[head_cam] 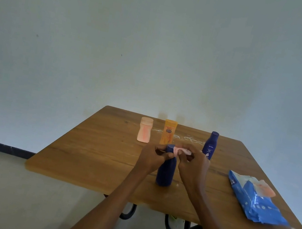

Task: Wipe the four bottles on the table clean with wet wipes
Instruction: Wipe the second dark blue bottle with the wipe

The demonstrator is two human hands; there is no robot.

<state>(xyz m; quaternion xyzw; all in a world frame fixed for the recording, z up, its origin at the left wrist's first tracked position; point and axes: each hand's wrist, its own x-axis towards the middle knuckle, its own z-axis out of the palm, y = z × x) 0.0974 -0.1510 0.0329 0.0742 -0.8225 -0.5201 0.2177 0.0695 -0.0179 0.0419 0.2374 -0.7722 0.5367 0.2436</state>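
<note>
Four bottles stand on the wooden table [84,149] in the head view, the only view there is, and one of them is being worked on now: the near dark blue bottle [165,171] stands upright toward the front middle of the table, with the left hand [152,157] closed around its neck and cap to steady it, and the right hand [193,161] pinching a crumpled pinkish wet wipe [180,150] against the cap. By my reading the wiping is at the top of this bottle and its body is yet to be done. The other three stand in a loose row farther back, well apart from the hands: a pale pink bottle [145,129] on the left, an orange bottle [169,131] just behind the hands, and a second dark blue bottle [210,145] on the right. Whether any of them has been cleaned I cannot tell; the pink one shows a reddish streak down its front, which may be label or dirt. White smears [186,138] lie on the table between the back bottles. The blue wipes pack [255,201] lies at the right, near the table edge, with a sheet poking from its opening, within easy reach. Nothing blocks the way, though the orange bottle close behind the hands could be knocked.
</note>
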